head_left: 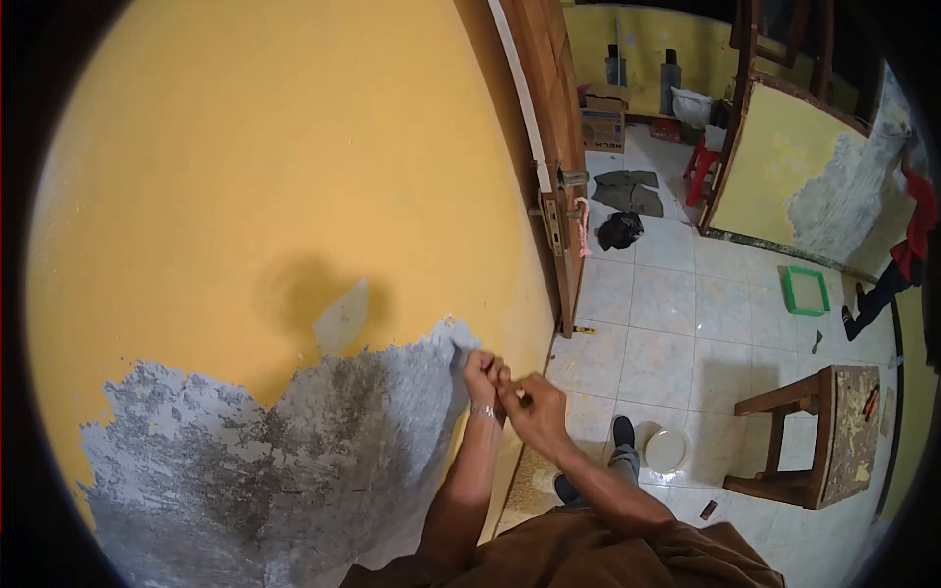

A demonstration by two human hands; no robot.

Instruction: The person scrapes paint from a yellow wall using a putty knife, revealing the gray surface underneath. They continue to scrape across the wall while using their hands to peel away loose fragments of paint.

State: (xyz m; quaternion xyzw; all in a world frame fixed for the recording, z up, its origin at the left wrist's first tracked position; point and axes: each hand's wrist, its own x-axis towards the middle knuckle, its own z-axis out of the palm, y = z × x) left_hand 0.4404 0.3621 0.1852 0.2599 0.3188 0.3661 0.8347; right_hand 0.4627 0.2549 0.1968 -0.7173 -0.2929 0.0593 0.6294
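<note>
My left hand (481, 378), with a metal band at the wrist, is closed in a fist close to the wall, by the right edge of the stripped grey patch (284, 470). Right beside it my right hand (535, 414) is closed too, its fingers curled against the left hand. I cannot tell what the fists hold, as the fingers hide it. Yellow paint (245, 147) covers the wall above, with a ragged edge where it meets the grey. A small pale bare spot (341, 316) shows within the yellow, near the shadow on the wall.
A wooden door (549, 147) stands at the wall's end. On the tiled floor are a white bucket (668, 451), a green tray (807, 291), a dark cloth (620, 230) and a paint-spotted wooden stool (845, 431). Another person in red (919, 211) stands at far right by another partly stripped wall.
</note>
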